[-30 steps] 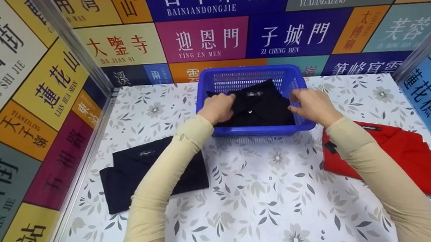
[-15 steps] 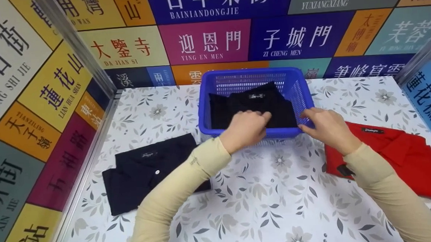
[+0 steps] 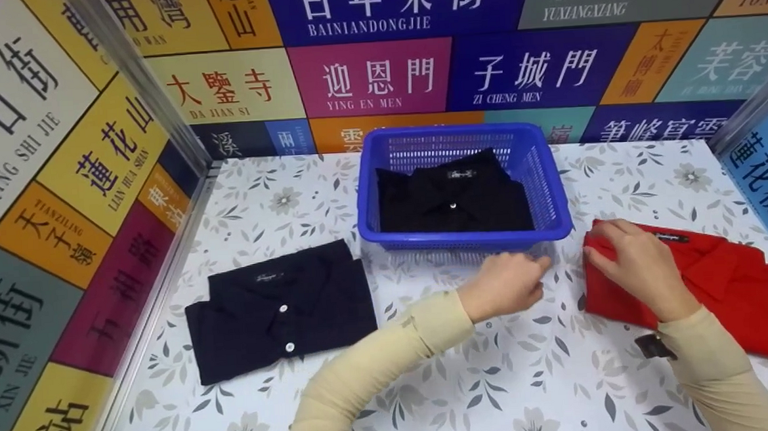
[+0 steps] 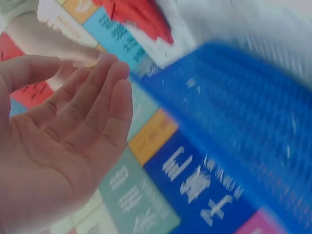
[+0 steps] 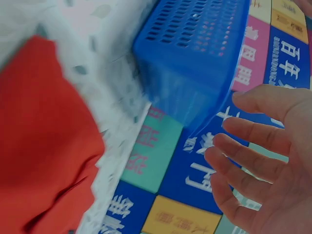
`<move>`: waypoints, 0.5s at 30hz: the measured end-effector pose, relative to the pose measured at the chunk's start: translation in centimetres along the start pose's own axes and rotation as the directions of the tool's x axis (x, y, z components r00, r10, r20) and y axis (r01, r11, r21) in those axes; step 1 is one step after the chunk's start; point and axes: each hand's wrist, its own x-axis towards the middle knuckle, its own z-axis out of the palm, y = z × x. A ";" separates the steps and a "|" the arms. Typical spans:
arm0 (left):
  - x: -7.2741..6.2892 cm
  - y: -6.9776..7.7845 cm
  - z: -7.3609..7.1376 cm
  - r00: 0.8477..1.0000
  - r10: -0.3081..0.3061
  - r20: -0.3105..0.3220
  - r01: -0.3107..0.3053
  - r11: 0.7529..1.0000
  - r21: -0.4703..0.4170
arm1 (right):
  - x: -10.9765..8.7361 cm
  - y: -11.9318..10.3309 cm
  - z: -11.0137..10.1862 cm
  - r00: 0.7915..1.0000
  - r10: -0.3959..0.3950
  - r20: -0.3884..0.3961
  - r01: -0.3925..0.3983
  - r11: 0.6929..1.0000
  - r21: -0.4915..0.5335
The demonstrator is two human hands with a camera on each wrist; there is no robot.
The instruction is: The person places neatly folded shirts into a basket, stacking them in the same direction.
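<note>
A blue plastic basket (image 3: 465, 239) stands at the back of the table with a folded black polo shirt (image 3: 423, 210) lying in it. My left hand (image 3: 503, 287) is in front of the basket, over the table. Its fingers are loosely bent and hold nothing in the left wrist view, where the palm (image 4: 53, 156) shows. My right hand (image 3: 643, 267) hovers over the left part of a folded red polo shirt (image 3: 750, 301). In the right wrist view its fingers (image 5: 243, 156) are spread and apart from the red cloth (image 5: 44, 141).
A folded navy polo shirt (image 3: 330, 310) with white buttons lies to the left on the flower-patterned tablecloth (image 3: 433, 397). Panels with printed signs (image 3: 377, 78) close off the back and both sides. A small dark object (image 3: 655, 346) shows at my right wrist.
Both hands have come away from the basket. My left hand moved right and toward me from the black polo shirt; my right hand moved from the basket's side to above the red one.
</note>
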 end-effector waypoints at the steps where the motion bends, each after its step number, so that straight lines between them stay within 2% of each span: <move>1: 0.3 0.3 0.6 1.000 -0.010 0.011 0.010 1.000 -0.011 | -0.3 0.3 0.0 1.000 0.019 0.007 -0.019 1.000 -0.002; 5: 1.9 0.9 2.9 0.996 -0.070 0.048 0.074 0.992 -0.105 | -1.3 1.5 0.0 0.994 0.095 0.057 -0.094 0.995 -0.023; 7: 2.9 1.1 3.8 0.992 -0.104 0.069 0.114 0.980 -0.163 | -1.8 2.2 -0.2 0.981 0.153 0.119 -0.151 0.988 -0.027; 9: 4.1 1.3 4.5 0.986 -0.140 0.090 0.157 0.960 -0.231 | -2.2 3.1 -0.5 0.960 0.211 0.185 -0.208 0.977 -0.035; 12: 5.8 1.7 5.3 0.970 -0.207 0.128 0.239 0.907 -0.346 | -2.9 4.6 -1.0 0.920 0.283 0.273 -0.279 0.959 -0.053; 15: 7.4 2.1 5.6 0.943 -0.291 0.164 0.334 0.827 -0.452 | -3.4 6.3 -1.5 0.893 0.318 0.318 -0.310 0.948 -0.075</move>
